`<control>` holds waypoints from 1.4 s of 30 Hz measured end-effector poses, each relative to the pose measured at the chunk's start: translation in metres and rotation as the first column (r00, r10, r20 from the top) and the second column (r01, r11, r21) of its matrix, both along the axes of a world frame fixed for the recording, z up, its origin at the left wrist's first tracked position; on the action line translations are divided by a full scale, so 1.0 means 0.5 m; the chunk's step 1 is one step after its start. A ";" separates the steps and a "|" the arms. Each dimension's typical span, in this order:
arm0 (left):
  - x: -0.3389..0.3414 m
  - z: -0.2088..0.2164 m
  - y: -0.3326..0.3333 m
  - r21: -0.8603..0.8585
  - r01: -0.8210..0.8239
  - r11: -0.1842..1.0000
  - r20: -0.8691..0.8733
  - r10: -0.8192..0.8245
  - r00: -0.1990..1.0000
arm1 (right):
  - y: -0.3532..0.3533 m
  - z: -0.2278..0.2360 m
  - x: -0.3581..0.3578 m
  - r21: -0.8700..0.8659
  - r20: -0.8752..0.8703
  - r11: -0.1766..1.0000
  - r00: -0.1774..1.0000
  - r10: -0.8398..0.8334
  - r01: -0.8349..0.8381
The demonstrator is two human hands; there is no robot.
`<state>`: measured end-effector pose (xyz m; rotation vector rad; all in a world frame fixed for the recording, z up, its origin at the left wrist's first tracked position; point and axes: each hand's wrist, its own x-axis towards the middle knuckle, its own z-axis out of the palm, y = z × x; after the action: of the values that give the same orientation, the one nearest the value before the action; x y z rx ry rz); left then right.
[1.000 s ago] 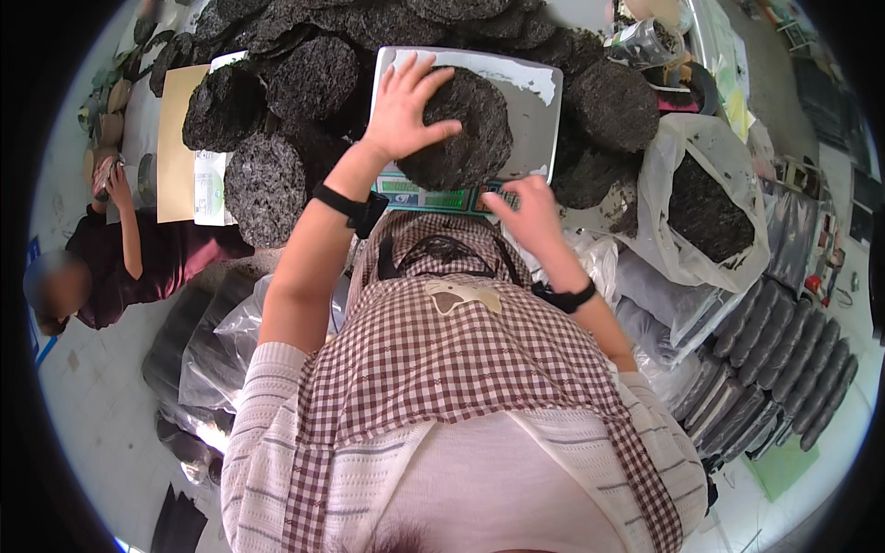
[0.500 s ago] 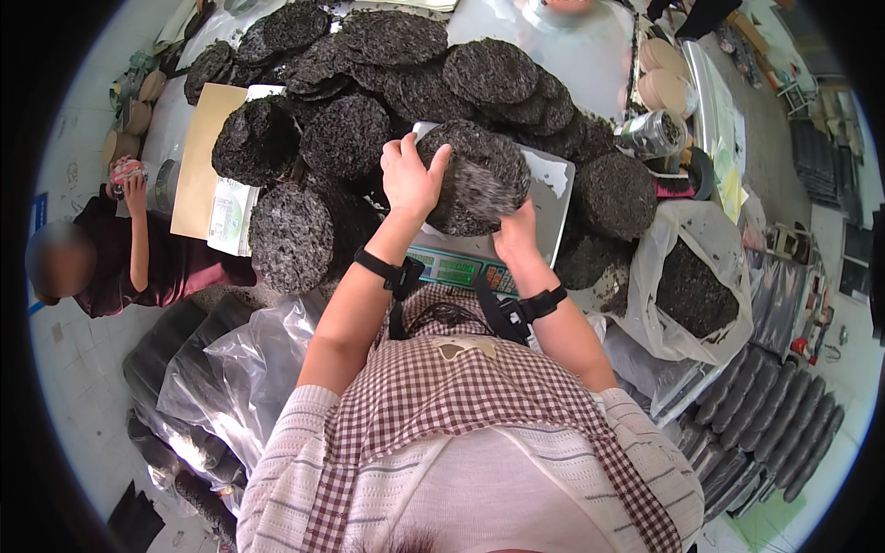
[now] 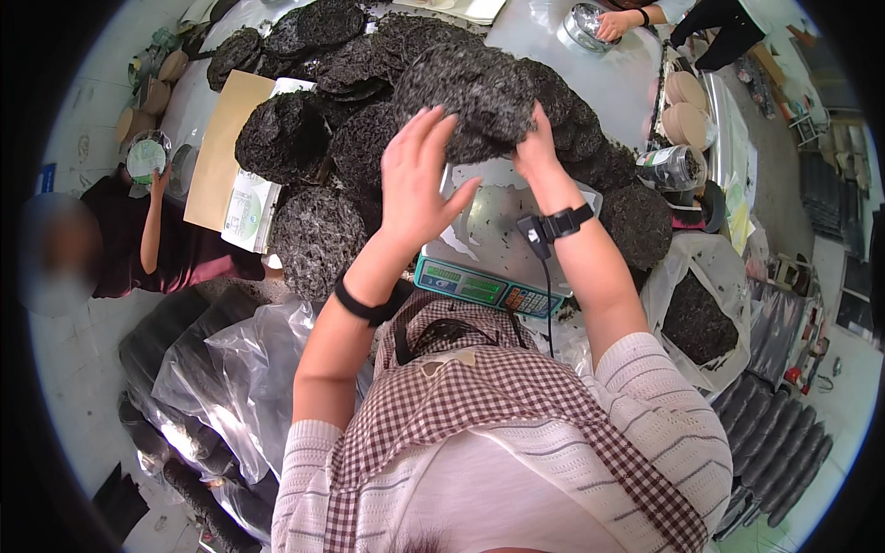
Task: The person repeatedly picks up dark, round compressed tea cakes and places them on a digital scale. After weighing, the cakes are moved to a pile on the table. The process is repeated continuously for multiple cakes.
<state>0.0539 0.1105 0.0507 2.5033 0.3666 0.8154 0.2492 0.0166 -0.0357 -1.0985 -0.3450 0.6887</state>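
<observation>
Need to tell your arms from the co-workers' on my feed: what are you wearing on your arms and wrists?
Both forearms are bare below pushed-up cream ribbed sleeves. The left hand has a plain black wristband; the right hand has a black watch-like strap with a small black box and thin cable hanging from it.

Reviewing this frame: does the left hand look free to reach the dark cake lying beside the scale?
Probably yes: the left hand is open beside the lifted cake, and nothing covers the dark cake left of the scale.
</observation>
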 end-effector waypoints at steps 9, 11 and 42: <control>0.069 -0.119 0.021 0.286 0.077 0.955 -0.155 -0.033 0.987 | -0.084 0.017 -0.067 0.020 -0.440 1.000 0.898 0.012 -0.004; 0.063 -0.130 0.013 0.231 0.111 0.967 -0.237 -0.054 0.970 | -0.081 0.004 -0.050 0.026 -0.484 1.000 0.875 0.011 0.001; -0.426 -0.118 0.077 0.120 -0.019 0.993 -0.641 0.092 0.762 | -0.866 -0.210 0.150 -0.652 0.717 0.400 0.695 0.048 0.645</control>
<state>-0.1591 0.1492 -0.0082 2.8270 0.6402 -0.0609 0.3240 -0.4163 -0.1408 -2.4114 -0.3237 0.0030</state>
